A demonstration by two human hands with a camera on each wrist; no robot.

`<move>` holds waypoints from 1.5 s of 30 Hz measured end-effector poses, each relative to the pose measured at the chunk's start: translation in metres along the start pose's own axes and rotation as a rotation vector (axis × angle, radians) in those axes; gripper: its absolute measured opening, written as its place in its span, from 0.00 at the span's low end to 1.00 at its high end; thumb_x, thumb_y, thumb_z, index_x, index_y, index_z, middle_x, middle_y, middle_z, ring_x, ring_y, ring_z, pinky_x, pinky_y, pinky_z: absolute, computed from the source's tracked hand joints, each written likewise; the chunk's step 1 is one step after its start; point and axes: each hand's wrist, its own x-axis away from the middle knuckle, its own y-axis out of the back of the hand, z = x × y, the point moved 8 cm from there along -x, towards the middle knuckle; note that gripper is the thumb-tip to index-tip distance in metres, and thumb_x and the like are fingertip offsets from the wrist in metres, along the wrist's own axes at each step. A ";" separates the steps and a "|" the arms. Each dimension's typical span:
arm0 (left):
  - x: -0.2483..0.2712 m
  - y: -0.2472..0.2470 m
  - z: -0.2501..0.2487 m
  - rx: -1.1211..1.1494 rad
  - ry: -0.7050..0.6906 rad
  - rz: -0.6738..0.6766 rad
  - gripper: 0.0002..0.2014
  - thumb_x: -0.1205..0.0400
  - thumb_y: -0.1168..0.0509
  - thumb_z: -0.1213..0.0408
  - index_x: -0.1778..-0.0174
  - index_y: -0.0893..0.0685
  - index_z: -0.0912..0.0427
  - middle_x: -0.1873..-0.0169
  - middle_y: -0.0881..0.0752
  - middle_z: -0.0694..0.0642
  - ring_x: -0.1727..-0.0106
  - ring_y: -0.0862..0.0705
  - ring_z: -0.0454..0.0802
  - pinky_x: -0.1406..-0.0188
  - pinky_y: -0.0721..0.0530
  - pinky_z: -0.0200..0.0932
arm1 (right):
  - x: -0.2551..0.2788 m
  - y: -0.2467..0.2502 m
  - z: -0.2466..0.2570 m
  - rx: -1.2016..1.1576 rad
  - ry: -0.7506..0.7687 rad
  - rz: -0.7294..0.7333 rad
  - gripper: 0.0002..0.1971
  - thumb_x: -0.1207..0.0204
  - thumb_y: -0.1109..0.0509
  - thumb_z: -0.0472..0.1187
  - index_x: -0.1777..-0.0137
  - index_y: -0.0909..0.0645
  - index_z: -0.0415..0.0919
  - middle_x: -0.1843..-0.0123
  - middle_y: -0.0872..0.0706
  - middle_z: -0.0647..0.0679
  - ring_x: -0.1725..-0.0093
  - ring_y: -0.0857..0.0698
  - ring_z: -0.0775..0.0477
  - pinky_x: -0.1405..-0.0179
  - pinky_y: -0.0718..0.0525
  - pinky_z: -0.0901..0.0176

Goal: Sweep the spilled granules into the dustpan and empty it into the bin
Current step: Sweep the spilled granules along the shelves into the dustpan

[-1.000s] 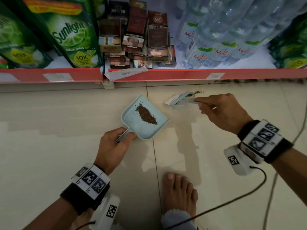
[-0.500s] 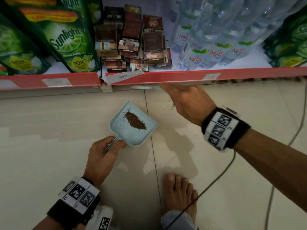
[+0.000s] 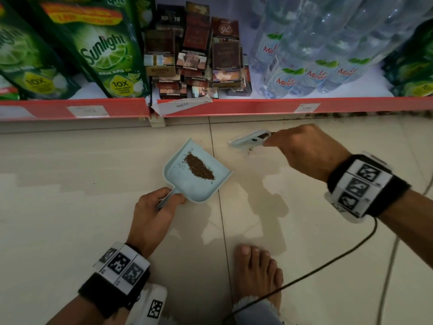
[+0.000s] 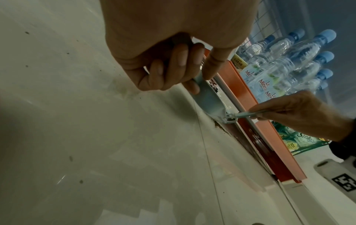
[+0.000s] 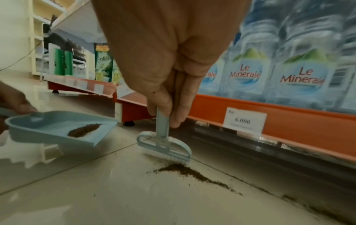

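A light blue dustpan [image 3: 182, 184] is held just above the tiled floor, with a pile of brown granules [image 3: 199, 166] in it. My left hand [image 3: 172, 198] grips its handle. To its right a small light blue brush [image 3: 246, 139] touches the floor, and my right hand [image 3: 269, 140] pinches its thin handle. In the right wrist view the brush [image 5: 165, 147] stands bristles down at a streak of loose granules [image 5: 192, 172], beside the dustpan [image 5: 57, 127]. More granules [image 3: 351, 114] line the shelf base to the right.
A low shelf with a red front strip [image 3: 234, 107] runs across the back, carrying green soap pouches [image 3: 103, 55], cigarette packs [image 3: 199, 55] and water bottles [image 3: 316, 55]. A bare foot [image 3: 255, 273] and a black cable [image 3: 328, 266] lie on the tiles near me.
Half a second ago my right hand reached left to the shelf edge above the dustpan. It has swung back right, with the brush down on the floor. The dustpan has hardly moved.
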 end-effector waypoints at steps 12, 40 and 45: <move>0.000 -0.001 0.003 -0.036 0.012 0.007 0.11 0.27 0.33 0.49 0.70 0.13 0.49 0.85 0.29 0.43 0.74 0.31 0.47 0.67 0.31 0.46 | -0.086 -0.016 0.084 -0.021 0.200 -0.079 0.22 0.23 0.41 0.21 0.34 0.16 0.34 0.36 0.12 0.39 0.47 0.11 0.32 0.53 0.11 0.40; 0.000 0.007 0.005 0.002 -0.006 -0.021 0.11 0.24 0.32 0.54 0.70 0.13 0.51 0.85 0.29 0.44 0.76 0.32 0.44 0.68 0.32 0.44 | -0.063 -0.013 0.044 -0.103 0.135 -0.018 0.25 0.27 0.38 0.19 0.36 0.14 0.38 0.36 0.12 0.41 0.40 0.13 0.36 0.40 0.15 0.43; 0.001 0.011 0.008 0.028 0.024 -0.039 0.11 0.28 0.33 0.48 0.71 0.13 0.50 0.84 0.30 0.44 0.77 0.32 0.42 0.69 0.31 0.43 | -0.021 -0.006 0.007 -0.114 0.068 -0.068 0.14 0.24 0.30 0.26 0.42 0.11 0.38 0.47 0.14 0.39 0.55 0.13 0.32 0.55 0.13 0.40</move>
